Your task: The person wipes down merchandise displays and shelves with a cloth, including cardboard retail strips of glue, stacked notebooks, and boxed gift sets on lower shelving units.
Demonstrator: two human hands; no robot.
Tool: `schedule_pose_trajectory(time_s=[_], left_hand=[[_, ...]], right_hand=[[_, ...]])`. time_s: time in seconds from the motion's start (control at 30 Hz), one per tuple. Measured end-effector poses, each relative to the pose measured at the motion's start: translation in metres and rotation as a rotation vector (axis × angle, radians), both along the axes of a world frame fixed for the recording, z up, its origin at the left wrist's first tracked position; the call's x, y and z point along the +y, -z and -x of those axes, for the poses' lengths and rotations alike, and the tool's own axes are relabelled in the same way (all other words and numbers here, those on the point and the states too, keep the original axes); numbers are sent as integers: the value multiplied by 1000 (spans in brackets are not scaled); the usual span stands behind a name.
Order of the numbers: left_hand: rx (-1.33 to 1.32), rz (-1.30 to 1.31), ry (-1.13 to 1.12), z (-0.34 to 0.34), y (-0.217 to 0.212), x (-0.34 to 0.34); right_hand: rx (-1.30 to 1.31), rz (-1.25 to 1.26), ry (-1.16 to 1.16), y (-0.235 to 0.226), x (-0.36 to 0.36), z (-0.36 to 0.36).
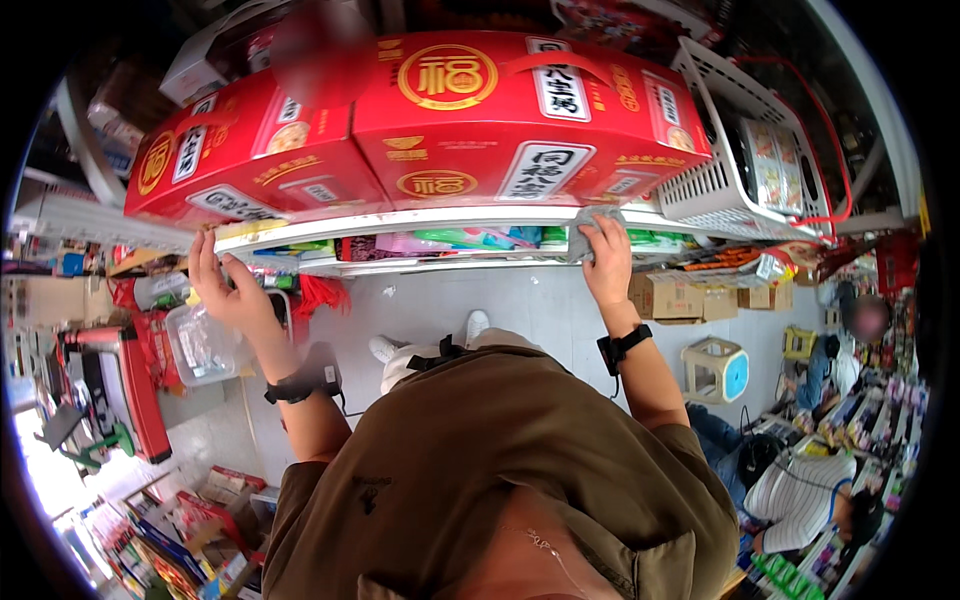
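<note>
My right hand (608,262) is closed on a grey cloth (583,236), which it presses against the white front edge of a shelf (440,217). At the left end of that same edge my left hand (222,283) holds nothing, its fingers spread and the tips at or near the edge. Behind the edge stand two large red gift boxes, a wider box (520,120) in the middle and another box (270,165) to its left. A black band with a small device sits on each wrist.
A white plastic basket (700,190) with a red handle stands right of the boxes. Packaged goods lie on the shelf below. Cardboard cartons (668,298) and a stool (708,372) are at right, a clear plastic bin (205,345) at left. Another person (800,495) is at lower right.
</note>
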State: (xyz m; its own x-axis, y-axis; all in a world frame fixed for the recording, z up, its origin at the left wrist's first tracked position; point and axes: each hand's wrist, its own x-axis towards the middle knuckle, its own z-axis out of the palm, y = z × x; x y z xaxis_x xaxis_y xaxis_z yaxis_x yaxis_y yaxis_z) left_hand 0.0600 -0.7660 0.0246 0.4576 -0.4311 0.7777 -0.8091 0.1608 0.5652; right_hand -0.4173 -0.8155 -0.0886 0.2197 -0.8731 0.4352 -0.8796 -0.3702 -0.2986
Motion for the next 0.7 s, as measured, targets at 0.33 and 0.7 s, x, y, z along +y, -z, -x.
schedule_pose_trajectory(time_s=[0.33,0.7], left_hand=[[-40,-5,-126,-68,10,47],[-28,-46,-186,-185,-5,107]], right_hand=[[16,-27,-350,0,-2,-122],[-23,-36,-600,-2,7,-325]])
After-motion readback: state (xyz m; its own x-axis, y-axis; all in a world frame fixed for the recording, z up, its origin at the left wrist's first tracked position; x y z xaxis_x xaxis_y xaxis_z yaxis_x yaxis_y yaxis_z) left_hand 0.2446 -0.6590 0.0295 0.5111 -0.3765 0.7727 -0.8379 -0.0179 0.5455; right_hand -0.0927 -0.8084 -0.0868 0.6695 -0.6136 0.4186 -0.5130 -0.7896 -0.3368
